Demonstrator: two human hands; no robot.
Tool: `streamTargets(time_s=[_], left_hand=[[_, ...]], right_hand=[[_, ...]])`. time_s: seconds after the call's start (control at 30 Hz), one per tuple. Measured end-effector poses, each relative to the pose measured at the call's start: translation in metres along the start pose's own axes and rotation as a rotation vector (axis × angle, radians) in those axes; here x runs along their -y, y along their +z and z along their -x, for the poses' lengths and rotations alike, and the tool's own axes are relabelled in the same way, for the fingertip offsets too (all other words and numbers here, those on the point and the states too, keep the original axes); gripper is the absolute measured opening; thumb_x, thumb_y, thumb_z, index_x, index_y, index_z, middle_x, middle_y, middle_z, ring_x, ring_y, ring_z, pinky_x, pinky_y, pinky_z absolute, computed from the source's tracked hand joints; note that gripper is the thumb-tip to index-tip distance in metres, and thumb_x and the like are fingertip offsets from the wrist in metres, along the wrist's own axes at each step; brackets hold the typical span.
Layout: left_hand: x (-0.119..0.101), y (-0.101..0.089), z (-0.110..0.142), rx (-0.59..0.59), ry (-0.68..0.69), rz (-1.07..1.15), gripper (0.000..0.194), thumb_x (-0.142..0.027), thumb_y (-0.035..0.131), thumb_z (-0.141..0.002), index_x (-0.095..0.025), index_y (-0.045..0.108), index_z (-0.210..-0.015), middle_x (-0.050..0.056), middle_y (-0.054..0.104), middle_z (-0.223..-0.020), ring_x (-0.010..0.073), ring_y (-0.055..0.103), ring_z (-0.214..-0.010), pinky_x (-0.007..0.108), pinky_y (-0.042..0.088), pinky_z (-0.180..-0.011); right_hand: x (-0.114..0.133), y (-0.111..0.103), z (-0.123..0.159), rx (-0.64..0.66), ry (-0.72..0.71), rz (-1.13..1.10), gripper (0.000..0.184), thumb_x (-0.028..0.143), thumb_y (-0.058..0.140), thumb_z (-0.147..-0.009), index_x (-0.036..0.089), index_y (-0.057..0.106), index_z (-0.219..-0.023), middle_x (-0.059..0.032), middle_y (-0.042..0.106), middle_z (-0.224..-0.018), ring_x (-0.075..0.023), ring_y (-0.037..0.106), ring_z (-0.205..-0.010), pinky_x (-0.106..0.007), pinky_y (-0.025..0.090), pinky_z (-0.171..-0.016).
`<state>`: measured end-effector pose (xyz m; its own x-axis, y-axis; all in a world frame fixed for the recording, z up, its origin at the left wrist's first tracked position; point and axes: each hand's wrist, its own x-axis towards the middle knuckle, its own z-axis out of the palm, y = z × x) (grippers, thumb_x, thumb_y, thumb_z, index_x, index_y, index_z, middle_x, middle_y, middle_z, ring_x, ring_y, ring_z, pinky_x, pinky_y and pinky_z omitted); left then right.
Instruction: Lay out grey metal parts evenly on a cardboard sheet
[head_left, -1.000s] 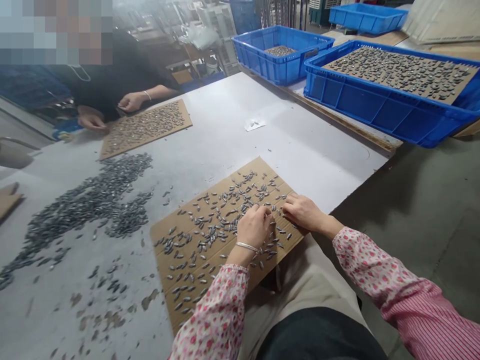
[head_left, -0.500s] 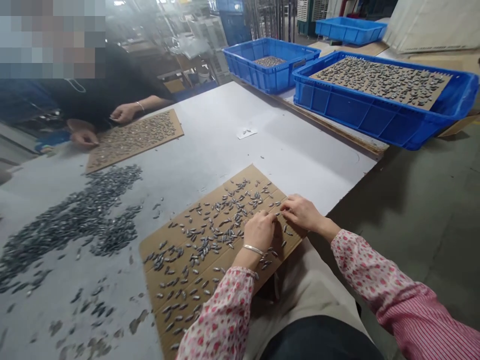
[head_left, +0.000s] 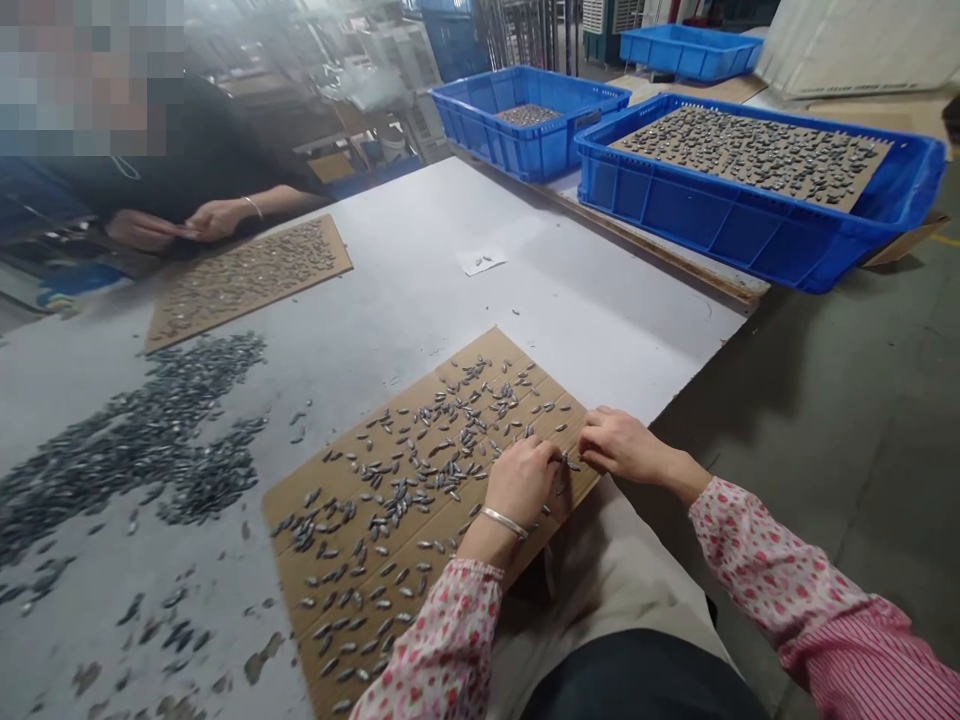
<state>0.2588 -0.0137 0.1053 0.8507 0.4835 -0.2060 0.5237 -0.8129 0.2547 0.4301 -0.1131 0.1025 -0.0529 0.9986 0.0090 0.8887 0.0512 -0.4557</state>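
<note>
A white counter (head_left: 570, 330) carries the work. A blue crate (head_left: 712, 215) stands beyond the cardboard sheet (head_left: 491, 348), and a loose heap (head_left: 135, 450) lies left of that sheet. Grey spindle-shaped metal pieces (head_left: 420, 470) make up the heap and lie scattered across the sheet, whose near corner juts over the person's lap. The left hand (head_left: 521, 482) rests among them, and the right hand (head_left: 619, 445) sits just beside it at the sheet's edge, fingers curled; whether either grips a piece is too small to tell. A careless wrist could shift the overhanging sheet, spilling pieces off its edge or pushing them toward the heap.
</note>
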Motion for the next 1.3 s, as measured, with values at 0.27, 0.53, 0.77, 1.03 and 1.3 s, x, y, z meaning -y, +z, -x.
streamTargets(time_s=[0.27,0.53,0.77,1.03,1.3], left_hand=[[0.016,-0.007,-0.011,-0.14,-0.166,0.047,0.021,-0.029,0.047,-0.09,-0.022,0.064,-0.101,0.005,0.063,-0.104,0.0182,0.059,-0.093,0.029,0.045,-0.08],[0.012,-0.011,-0.023,-0.107,-0.246,-0.097,0.025,-0.028,0.043,-0.093,-0.022,0.067,-0.095,0.005,0.063,-0.1,0.0202,0.06,-0.095,0.028,0.044,-0.075],[0.016,-0.002,-0.021,-0.116,-0.17,-0.193,0.024,-0.028,0.04,-0.094,-0.024,0.064,-0.095,0.004,0.061,-0.097,0.0189,0.059,-0.09,0.028,0.043,-0.07],[0.001,-0.01,-0.015,-0.172,-0.088,-0.163,0.022,-0.026,0.042,-0.094,-0.023,0.064,-0.096,0.006,0.062,-0.094,0.0183,0.059,-0.089,0.029,0.042,-0.075],[-0.021,0.0,-0.022,-0.169,0.162,-0.115,0.021,-0.028,0.044,-0.094,-0.021,0.062,-0.091,0.005,0.063,-0.09,0.0184,0.057,-0.088,0.03,0.041,-0.077]], right_hand=[[-0.028,0.03,-0.02,-0.143,0.091,-0.157,0.015,0.022,0.058,-0.087,0.018,0.063,-0.101,-0.0053,0.058,-0.095,-0.0167,0.052,-0.09,-0.028,0.041,-0.079],[-0.009,0.007,-0.026,-0.032,0.052,0.061,0.012,0.021,0.053,-0.09,0.017,0.064,-0.087,-0.0072,0.059,-0.093,-0.0183,0.051,-0.09,-0.028,0.039,-0.076],[-0.039,0.021,-0.027,-0.092,0.11,-0.085,0.012,0.025,0.056,-0.089,0.019,0.064,-0.096,-0.0047,0.059,-0.093,-0.0166,0.053,-0.091,-0.027,0.04,-0.079],[-0.022,0.012,-0.045,-0.081,0.165,0.025,0.011,0.021,0.053,-0.09,0.017,0.063,-0.09,-0.0071,0.058,-0.096,-0.018,0.051,-0.094,-0.027,0.039,-0.078],[-0.021,0.004,0.007,-0.049,0.115,-0.072,0.009,0.015,0.054,-0.087,0.016,0.063,-0.086,-0.0042,0.059,-0.084,-0.0155,0.052,-0.081,-0.027,0.038,-0.075]])
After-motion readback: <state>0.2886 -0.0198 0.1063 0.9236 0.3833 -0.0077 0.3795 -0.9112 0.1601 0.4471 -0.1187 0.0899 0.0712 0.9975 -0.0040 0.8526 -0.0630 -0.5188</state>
